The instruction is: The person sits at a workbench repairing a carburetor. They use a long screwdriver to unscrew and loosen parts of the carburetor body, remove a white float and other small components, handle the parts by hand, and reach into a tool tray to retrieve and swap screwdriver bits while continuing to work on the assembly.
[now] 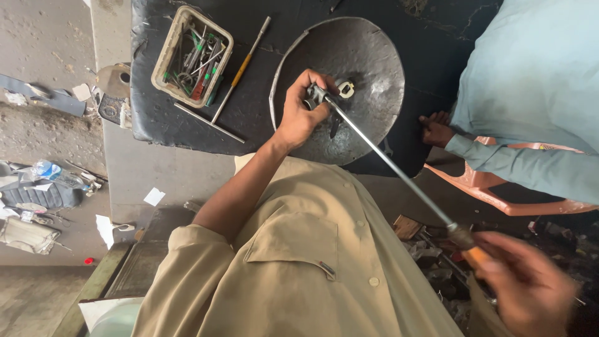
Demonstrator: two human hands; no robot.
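My left hand [301,111] is closed around a small dark metal part [314,95], held over a round dark metal dish [368,56] on the black work surface [156,118]. The tip of a long screwdriver [393,168] meets that part. Its shaft runs down to the right, to an orange handle gripped by my right hand [530,290], which is blurred. A small pale metal clip [345,89] lies in the dish just right of my left hand. My beige shirt fills the bottom of the view.
A cream plastic tray [163,55] with several hand tools stands left of the dish, beside a second long screwdriver [241,67] and a thin metal rod [209,123]. Another person in a light blue shirt [536,68] sits at right on an orange chair [493,190], hand [435,131] on the surface.
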